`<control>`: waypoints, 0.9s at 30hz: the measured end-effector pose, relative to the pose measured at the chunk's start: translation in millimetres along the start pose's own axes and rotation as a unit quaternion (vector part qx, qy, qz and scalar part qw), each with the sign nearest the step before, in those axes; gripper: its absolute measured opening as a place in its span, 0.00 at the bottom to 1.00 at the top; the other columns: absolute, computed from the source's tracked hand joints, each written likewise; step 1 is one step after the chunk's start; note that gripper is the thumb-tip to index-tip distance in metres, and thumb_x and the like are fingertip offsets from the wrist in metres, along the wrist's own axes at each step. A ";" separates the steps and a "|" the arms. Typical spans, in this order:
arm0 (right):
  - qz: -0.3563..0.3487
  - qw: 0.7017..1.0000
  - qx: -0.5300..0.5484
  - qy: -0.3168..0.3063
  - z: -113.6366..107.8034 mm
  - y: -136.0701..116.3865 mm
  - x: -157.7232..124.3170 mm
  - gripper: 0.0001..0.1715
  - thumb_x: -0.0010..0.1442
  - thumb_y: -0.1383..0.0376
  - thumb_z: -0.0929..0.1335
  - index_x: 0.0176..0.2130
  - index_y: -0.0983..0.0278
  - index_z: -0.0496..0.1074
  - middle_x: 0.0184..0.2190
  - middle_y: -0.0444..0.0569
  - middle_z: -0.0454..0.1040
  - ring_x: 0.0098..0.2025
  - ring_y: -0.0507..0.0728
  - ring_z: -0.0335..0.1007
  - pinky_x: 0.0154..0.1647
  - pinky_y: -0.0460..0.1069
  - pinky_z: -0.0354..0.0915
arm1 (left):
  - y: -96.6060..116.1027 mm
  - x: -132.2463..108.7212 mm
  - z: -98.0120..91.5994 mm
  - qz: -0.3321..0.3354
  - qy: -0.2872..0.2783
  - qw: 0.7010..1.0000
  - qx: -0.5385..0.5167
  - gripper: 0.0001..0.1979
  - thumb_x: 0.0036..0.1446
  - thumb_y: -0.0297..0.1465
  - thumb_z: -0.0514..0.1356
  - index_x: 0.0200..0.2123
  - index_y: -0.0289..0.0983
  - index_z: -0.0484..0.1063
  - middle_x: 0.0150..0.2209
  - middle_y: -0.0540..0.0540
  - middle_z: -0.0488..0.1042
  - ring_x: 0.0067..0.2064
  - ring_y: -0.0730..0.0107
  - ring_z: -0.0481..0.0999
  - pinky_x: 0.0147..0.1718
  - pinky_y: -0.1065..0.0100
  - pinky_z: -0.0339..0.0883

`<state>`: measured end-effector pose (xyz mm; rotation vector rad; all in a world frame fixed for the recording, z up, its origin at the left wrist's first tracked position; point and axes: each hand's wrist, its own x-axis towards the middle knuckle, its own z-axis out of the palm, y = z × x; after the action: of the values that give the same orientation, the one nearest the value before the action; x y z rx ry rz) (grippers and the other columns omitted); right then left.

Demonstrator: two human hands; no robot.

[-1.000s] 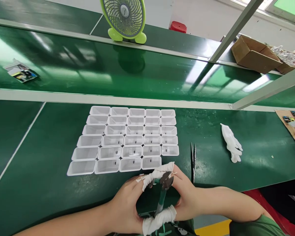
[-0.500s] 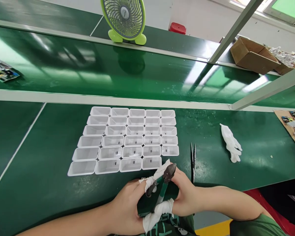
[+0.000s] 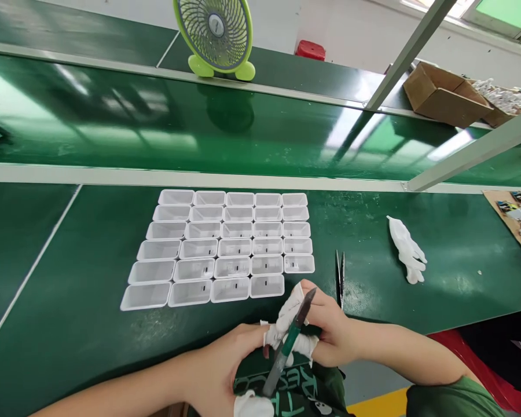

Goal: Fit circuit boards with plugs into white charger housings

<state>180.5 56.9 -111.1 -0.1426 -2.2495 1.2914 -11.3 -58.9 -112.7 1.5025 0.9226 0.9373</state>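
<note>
At the far side stand a green fan (image 3: 217,26) and, right, an open cardboard box (image 3: 458,106); a white glove (image 3: 405,246) lies right on the tabletop (image 3: 460,237).

Smooth, translucent plastic trays (image 3: 146,296) on a glossy tabletop (image 3: 82,249)
The pliers (image 3: 292,337) have a dull metal tip; the tweezers (image 3: 342,281) look shiny metal.

Pliers (image 3: 292,339), 5 o'clock: banded green and grey, tipped dark | wraps (image 3: 289,313): white | trays (image 3: 203,230), 8 o'clock: whitish | table (image 3: 460,243): green | fan (image 3: 215,35), 11 o'clock: rimmed in lime | glove (image 3: 407,249), 3 o'clock: white | shirt (image 3: 301,397), 5 o'clock: green, lettered in teal
</note>
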 end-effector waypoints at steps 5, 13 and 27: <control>-0.005 1.000 -0.007 0.023 -7.8 -0.8 -0.9 0.08 0.70 0.62 0.64 0.38 0.62 0.70 0.31 0.49 0.73 0.35 0.55 0.65 0.37 0.51 0.64 | -7.7 -1.5 -1.4 0.043 0.035 0.998 -0.038 0.24 0.60 0.45 0.63 0.56 0.41 0.68 0.43 0.43 0.74 0.42 0.61 0.74 0.43 0.65 0.69; 0.124 0.989 0.079 -0.031 -12.3 -5.4 3.0 0.20 0.71 0.55 0.64 0.30 0.62 0.66 0.26 0.45 0.67 0.33 0.54 0.61 0.37 0.49 0.65 | -10.0 -2.2 -0.7 -0.097 0.005 0.990 -0.106 0.08 0.59 0.35 0.61 0.39 0.37 0.69 0.29 0.52 0.63 0.30 0.73 0.62 0.31 0.71 0.61; 0.296 0.875 0.375 -0.084 -14.8 -6.3 9.1 0.19 0.61 0.53 0.73 0.34 0.67 0.75 0.29 0.49 0.74 0.33 0.53 0.70 0.40 0.50 0.70 | -8.2 0.8 0.8 -0.143 -0.009 0.970 -0.195 0.16 0.63 0.44 0.63 0.36 0.35 0.72 0.34 0.47 0.69 0.31 0.74 0.67 0.30 0.72 0.65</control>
<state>181.2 68.1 -96.4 -0.4650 -1.7039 2.4943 -10.8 -57.6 -120.9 1.0120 0.8557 0.8348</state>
